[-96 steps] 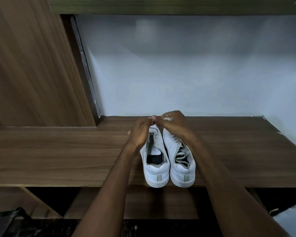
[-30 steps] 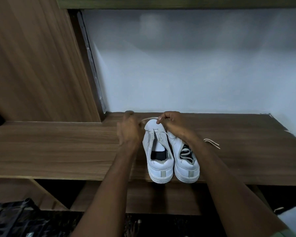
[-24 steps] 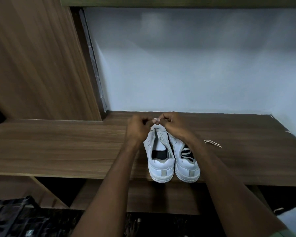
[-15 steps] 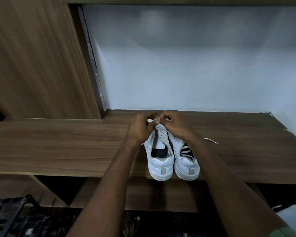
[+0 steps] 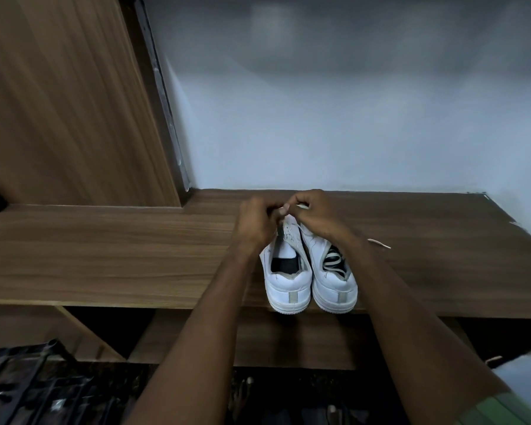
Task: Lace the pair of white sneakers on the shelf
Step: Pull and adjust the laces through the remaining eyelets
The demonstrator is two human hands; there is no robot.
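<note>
Two white sneakers stand side by side on the wooden shelf [image 5: 105, 259], heels over its front edge. The left sneaker [image 5: 285, 277] has an open, unlaced throat; the right sneaker [image 5: 334, 280] has a white lace lying loose inside it. My left hand [image 5: 256, 222] and my right hand [image 5: 314, 214] meet above the toe of the left sneaker, fingers curled, pinching a white lace between them. The toes of both shoes are hidden under my hands. A loose lace end [image 5: 379, 243] lies on the shelf to the right of my right forearm.
A pale wall [image 5: 350, 118] closes the back of the shelf. A wooden side panel [image 5: 62, 102] rises at the left. Below the shelf are a dark lower compartment and a black crate [image 5: 28, 384] at the bottom left.
My left hand pulled out to the left with the lace, then came back to meet the right hand over the left sneaker's toe. The loose lace end on the right shortened.
</note>
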